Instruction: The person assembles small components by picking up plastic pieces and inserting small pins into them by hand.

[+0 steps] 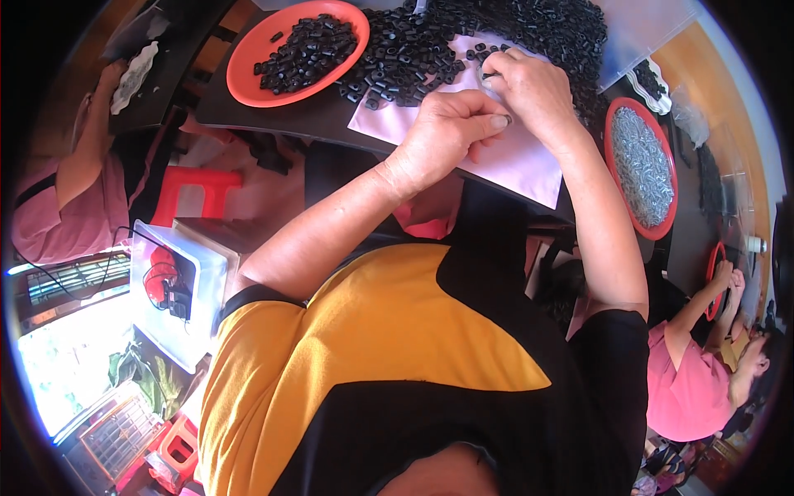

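Note:
My left hand [451,136] is closed in a pinch over a pink sheet [525,174] on the dark table. A small dark bit shows beside its thumb tip, too little to name. Just beyond and to the right, my right hand [533,89] is also closed, with its fingertips bent down at the edge of a heap of small black plastic parts [538,29]. Something small, partly dark and partly pale, shows at those fingertips; its kind is unclear. The two hands are close together. Many black parts with holes lie loose past my fingers.
An orange basin [237,70] of black parts stands at the left. A red basin [612,153] of small silvery metal pieces is at the right. A clear plastic bin [207,269] stands by my left elbow. Other people in pink sit at the left [74,207] and right [686,388].

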`<state>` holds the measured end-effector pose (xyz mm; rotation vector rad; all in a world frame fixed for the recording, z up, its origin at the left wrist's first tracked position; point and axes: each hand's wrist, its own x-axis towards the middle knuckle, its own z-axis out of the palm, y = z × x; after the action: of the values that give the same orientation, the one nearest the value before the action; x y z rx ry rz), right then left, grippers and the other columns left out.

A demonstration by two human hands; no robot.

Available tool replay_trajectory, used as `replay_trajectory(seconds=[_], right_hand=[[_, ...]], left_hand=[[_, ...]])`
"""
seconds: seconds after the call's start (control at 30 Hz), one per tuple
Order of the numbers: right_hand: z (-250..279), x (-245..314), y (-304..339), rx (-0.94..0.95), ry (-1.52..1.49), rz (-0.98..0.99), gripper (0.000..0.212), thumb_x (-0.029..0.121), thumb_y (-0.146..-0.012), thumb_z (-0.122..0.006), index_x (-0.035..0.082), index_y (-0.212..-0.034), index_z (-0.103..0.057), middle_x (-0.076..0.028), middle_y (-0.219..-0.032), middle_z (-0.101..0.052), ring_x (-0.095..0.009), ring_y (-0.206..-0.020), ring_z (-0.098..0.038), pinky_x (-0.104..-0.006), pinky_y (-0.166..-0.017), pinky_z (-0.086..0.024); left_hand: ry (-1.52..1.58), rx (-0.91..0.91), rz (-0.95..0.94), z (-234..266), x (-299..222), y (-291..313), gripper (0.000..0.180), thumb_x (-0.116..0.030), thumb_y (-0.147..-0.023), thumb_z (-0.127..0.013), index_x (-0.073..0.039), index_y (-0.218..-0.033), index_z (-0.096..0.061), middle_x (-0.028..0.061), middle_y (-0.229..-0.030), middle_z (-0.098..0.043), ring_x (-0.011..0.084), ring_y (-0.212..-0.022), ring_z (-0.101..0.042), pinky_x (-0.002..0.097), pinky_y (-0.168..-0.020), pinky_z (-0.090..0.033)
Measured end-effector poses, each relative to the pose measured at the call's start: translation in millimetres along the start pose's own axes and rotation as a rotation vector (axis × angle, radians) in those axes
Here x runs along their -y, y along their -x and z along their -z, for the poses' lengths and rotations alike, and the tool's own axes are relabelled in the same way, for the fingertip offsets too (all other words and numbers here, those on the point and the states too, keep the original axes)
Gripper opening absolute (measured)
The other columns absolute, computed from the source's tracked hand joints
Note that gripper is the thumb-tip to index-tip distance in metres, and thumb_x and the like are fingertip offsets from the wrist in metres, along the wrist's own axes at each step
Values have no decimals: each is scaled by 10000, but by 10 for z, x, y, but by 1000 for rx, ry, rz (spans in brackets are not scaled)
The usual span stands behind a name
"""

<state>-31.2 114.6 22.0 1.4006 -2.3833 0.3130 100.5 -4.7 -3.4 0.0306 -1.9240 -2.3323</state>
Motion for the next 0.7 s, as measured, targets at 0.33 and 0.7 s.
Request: replay_trajectory(seconds=[0.33, 0.7], right_hand=[[-26, -12, 36, -83, 18, 8, 94, 130, -831, -581, 77, -899, -618, -109, -888, -662, -309, -819, -667, -436, -683, -511], [371, 829, 491, -11, -1240, -426, 74, 63, -919, -597, 4, -949, -630, 16, -827, -598, -64, -746, -536, -198, -683, -431]], left_hand=[[120, -22, 12, 28, -26, -14, 140, -83, -936, -608, 43, -983, -648, 87, -827, -663, 116, -687, -609, 240, -593, -503], [509, -273, -29, -96, -287, -267, 155, -86, -957, -526, 47, -964, -605, 149, -898, -650, 236, -839, -642, 358, -785, -538]])
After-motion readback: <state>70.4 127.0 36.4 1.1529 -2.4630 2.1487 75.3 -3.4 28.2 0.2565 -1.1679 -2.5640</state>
